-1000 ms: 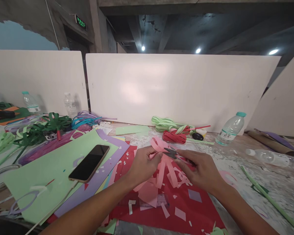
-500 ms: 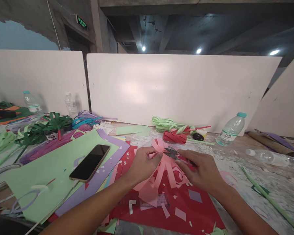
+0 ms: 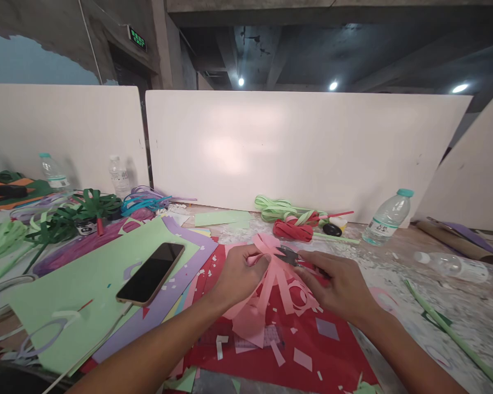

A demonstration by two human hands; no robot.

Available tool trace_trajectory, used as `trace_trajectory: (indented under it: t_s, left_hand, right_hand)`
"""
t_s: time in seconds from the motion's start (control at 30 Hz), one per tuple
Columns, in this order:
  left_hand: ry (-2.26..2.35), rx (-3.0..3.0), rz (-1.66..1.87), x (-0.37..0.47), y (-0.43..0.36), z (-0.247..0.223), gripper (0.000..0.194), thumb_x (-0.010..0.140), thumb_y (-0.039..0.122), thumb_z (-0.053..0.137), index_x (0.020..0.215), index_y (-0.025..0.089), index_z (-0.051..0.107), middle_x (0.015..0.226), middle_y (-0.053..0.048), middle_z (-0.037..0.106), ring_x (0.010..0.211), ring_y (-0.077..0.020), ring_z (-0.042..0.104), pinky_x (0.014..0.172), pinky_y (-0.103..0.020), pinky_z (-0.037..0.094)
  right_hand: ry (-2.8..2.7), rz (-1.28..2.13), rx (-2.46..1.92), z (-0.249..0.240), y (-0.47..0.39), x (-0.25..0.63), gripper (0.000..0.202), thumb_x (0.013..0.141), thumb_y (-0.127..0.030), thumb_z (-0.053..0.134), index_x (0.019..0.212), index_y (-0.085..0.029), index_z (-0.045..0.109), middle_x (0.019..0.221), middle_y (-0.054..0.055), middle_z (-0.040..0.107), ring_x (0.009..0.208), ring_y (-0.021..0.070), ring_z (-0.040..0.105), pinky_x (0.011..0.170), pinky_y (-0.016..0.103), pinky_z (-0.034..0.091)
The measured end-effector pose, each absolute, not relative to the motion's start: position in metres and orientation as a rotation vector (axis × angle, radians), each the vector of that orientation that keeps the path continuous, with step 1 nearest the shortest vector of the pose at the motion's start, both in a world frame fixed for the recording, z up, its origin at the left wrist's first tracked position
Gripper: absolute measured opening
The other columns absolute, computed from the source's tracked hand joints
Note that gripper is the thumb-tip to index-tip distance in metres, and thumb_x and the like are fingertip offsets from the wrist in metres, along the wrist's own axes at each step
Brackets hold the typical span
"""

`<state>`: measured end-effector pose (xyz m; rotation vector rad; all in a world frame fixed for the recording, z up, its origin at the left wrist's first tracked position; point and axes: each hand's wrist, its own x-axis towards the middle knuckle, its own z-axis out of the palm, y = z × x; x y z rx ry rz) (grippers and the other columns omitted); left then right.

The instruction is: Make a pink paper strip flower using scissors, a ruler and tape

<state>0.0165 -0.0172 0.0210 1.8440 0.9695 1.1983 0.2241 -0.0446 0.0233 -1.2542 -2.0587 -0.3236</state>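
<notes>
My left hand (image 3: 240,273) pinches pink paper strips (image 3: 267,287) that fan down from its fingertips above a red sheet (image 3: 332,358). To the right, my right hand (image 3: 340,282) is closed around small scissors (image 3: 287,254), whose dark blades reach toward the pinched paper. Whether the blades touch the paper I cannot tell. Curled pink strips and a larger pink piece lie below both hands. Small paper scraps are scattered over the red sheet, with a ruler partly under the pink paper.
A phone (image 3: 151,273) with a cable rests on green and purple sheets at left. Behind the hands lie green strips (image 3: 275,209) and a red bundle (image 3: 292,230). One bottle (image 3: 388,216) stands at right, another (image 3: 452,265) lies down. White panels rise behind.
Both hands stay in nearly the same place. The scissor blades look slightly more apart, and the pink strips have shifted a little.
</notes>
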Motion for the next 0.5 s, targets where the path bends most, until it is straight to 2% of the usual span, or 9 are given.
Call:
trace_trajectory:
  t_s: [0.3,0.5]
  left_hand:
    - [0.999,1.806,1.152,0.017,-0.02,0.0274,0.028,0.079,0.035,0.049,0.066,0.016,0.065,0.056,-0.001,0.049,0.058,-0.0148,0.042,0.054,-0.024,0.031]
    - [0.999,1.831,1.175,0.0182,-0.02,0.0265,0.028,0.078,0.032,0.049,0.059,0.016,0.063,0.052,0.0,0.05,0.057,-0.0157,0.044,0.055,-0.025,0.032]
  right_hand:
    - [-2.079,-0.325,-1.244,0.0257,-0.0467,0.2212,0.034,0.087,-0.042,0.05,0.096,-0.018,0.072,0.084,0.007,0.075,0.068,0.021,0.07,0.057,0.028,0.051]
    - [-2.096,-0.317,-1.248,0.0239,-0.0458,0.2228,0.034,0.088,-0.041,0.049,0.096,-0.017,0.072,0.086,0.008,0.075,0.068,0.0213,0.07,0.059,0.029,0.05]
